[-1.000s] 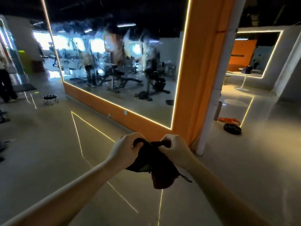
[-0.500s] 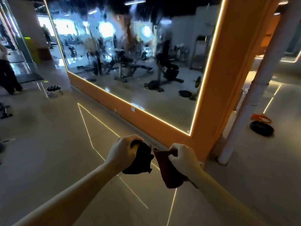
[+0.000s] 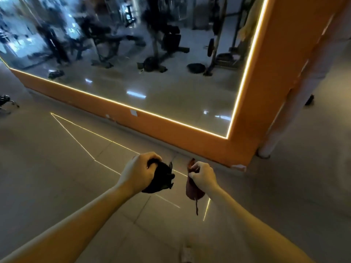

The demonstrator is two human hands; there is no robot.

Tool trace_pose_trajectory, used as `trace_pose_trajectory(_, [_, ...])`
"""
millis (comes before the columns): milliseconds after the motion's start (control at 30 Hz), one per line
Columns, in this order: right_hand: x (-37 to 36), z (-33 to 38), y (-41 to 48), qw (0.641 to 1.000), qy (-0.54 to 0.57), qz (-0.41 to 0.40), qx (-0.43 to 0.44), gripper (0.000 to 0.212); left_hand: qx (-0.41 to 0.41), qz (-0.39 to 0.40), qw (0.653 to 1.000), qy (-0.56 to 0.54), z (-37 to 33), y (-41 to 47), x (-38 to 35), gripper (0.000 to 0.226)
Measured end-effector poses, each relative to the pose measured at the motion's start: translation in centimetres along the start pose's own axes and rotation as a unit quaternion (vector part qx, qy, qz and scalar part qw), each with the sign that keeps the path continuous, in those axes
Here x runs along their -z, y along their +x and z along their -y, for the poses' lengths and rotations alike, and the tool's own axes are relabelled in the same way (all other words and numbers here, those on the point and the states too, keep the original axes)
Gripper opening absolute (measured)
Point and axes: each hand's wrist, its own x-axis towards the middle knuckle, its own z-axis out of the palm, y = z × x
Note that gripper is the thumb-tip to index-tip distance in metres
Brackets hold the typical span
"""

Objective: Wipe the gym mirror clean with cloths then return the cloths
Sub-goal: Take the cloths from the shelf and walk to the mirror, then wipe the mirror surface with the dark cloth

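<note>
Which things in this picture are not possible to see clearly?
All in the head view:
- Mirror: its top is cut off by the upper edge. The reflection is blurred, so smears cannot be judged.
- Black cloth: partly hidden in the left hand.
- Red cloth: partly hidden by the right hand.
- Stool: cut off by the left edge.

Glossy mirror (image 3: 171, 92), seemingly matt black cloth (image 3: 161, 177)

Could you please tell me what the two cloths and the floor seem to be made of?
Black cloth: soft matte fabric, bunched into folds in the left hand. Reddish-brown cloth: thin matte fabric, hanging limp from the right hand, a thread dangling. Floor: probably polished tile, given joint lines and sheen.
</note>
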Motion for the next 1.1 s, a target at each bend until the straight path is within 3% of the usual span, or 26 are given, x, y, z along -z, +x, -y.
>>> trace_pose_trajectory(367, [-5.8,-2.6,21.9,0.979,0.118,0.038,-0.162,0.013,0.046,0.100,0.994,-0.018,11.5,20.7,-3.1,0.025])
trace_pose_trajectory(500, [-3.7,-4.5,26.4,0.963,0.052,-0.008,-0.266,0.043,0.056,0.109,0.992,-0.015,13.3,26.2,-2.9,0.027])
trace_pose_trajectory(667, [-1.7,1.1,31.2,0.985,0.058,0.011,-0.161,0.021,0.030,0.128,0.991,-0.032,14.2,31.8,-1.1,0.028])
trace_pose_trajectory(733, [-0.9,6.0,32.2,0.989,0.111,0.029,-0.089,0.026,0.018,0.131,0.990,-0.048,14.0,33.9,0.2,0.025])
trace_pose_trajectory(833, [0.3,13.9,33.2,0.970,0.237,0.061,-0.004,0.033,-0.016,0.146,0.986,-0.083,13.5,36.9,3.3,0.025])
trace_pose_trajectory(967, [1.8,22.0,33.6,0.909,0.367,0.187,0.068,0.024,-0.069,0.163,0.978,-0.109,13.0,42.2,8.9,0.032])
trace_pose_trajectory(1100, [2.6,27.7,34.0,0.931,0.333,0.133,0.075,0.034,-0.124,0.129,0.971,-0.156,13.3,47.4,14.8,0.041])
